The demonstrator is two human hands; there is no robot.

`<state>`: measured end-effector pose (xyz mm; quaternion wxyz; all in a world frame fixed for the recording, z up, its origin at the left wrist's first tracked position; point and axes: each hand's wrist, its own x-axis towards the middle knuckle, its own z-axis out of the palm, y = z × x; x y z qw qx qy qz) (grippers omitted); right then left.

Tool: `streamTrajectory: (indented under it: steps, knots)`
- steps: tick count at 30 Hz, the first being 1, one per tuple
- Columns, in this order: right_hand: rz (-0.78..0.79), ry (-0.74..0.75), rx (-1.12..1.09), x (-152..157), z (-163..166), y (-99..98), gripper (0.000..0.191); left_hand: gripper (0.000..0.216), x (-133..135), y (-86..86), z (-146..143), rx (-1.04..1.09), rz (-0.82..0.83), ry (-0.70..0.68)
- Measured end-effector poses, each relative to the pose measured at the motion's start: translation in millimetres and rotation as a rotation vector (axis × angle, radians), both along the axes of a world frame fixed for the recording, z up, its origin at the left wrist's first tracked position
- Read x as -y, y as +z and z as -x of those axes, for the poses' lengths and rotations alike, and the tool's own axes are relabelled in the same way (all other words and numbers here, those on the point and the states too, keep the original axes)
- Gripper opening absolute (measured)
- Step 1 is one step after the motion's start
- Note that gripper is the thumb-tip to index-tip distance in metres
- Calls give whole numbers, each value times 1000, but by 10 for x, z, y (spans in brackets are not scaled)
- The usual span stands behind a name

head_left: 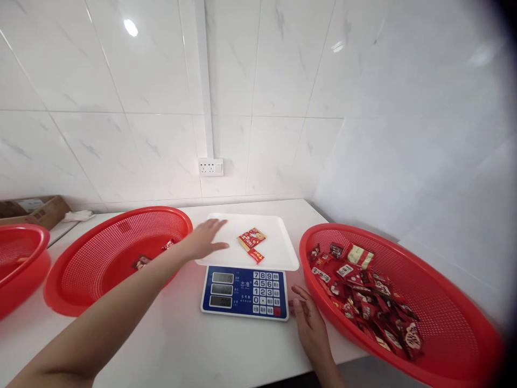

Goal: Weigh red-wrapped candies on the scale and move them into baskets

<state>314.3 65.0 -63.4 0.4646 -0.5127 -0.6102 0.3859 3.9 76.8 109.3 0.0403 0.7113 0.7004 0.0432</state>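
My left hand (205,238) reaches over the left edge of the white scale tray (278,253), fingers stretched flat and empty. Two red snack packets (252,243) lie near the middle of that tray. The blue-faced electronic scale (245,291) sits under it with its keypad facing me. On the tabletop by the scale's right corner rests my right hand (309,322), fingers loosely apart, empty, touching the rim of the right red basket (456,323). That basket holds several red snack packets (365,296).
A second red mesh basket (109,264) stands left of the scale with a few packets (142,262) in it. A third red basket (20,258) is at the far left. A cardboard box (34,210) sits at the back left. Tiled walls close the back and right; a wall socket (210,167) is behind.
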Motion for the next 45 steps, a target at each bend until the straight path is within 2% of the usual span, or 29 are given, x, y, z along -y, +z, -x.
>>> streamTrajectory:
  steps: [3, 5, 8, 11, 13, 17, 21, 25, 28, 30, 33, 39, 45]
  knots:
    - [-21, 0, -12, 1, -2, -7, 44, 90, -194, -145, -385, 78, 67, -208]
    - [-16, -5, -20, 4, -2, -5, 45, 90, -338, -223, -564, 115, 79, -333]
    - [7, -22, -47, 13, 2, 7, 45, 64, -517, -307, -712, 125, 59, -407]
    - [21, -15, -73, 17, 9, 18, 48, 33, -614, -372, -773, 117, 2, -396]
    - [15, -14, -68, 15, 13, 20, 50, 24, -641, -414, -786, 107, -48, -378]
    - [6, -13, -67, 12, 15, 21, 50, 24, -657, -480, -751, 120, -114, -341]
    - [11, -8, -78, 19, 14, 33, 48, 15, -663, -477, -676, 202, -164, -286]
    - [-2, -15, -76, 26, 15, 50, 45, 4, -707, -451, -597, 337, -236, -125]
    - [6, -16, -78, 28, 19, 61, 46, 6, -738, -457, -531, 427, -254, 11]
    - [14, -12, -78, 27, 21, 64, 46, 10, -724, -455, -488, 461, -253, 54]
    - [16, -7, -81, 24, 20, 59, 47, 16, -630, -403, -434, 468, -228, 12]
    - [2, -1, -36, 15, 12, 35, 45, 28, -395, -216, -400, 385, 10, -213]
    - [18, 2, -29, 11, 6, 18, 46, 19, -350, -249, -456, 318, 12, -234]
